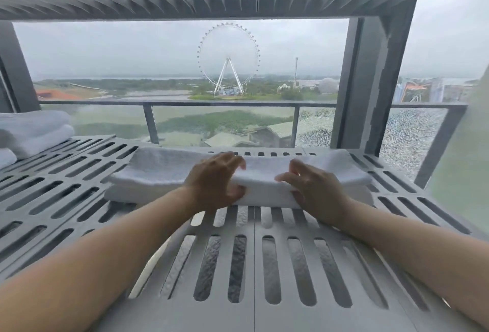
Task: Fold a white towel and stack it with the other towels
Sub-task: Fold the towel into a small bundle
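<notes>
Curling round the white towel (164,170) are left grip (214,181) and right grip (315,188).

— How are the arms held?
— Both bare forearms are stretched forward, converging.
— And the hands?
— The left hand (215,182) and right hand (316,190) are curled side by side over a folded towel's (158,170) near edge.

Flat, overcast daylight is coming in from the sky (105,46) ahead, casting only faint shadows. The wide lens is bending the edges, and the right edge is smearing.
</notes>
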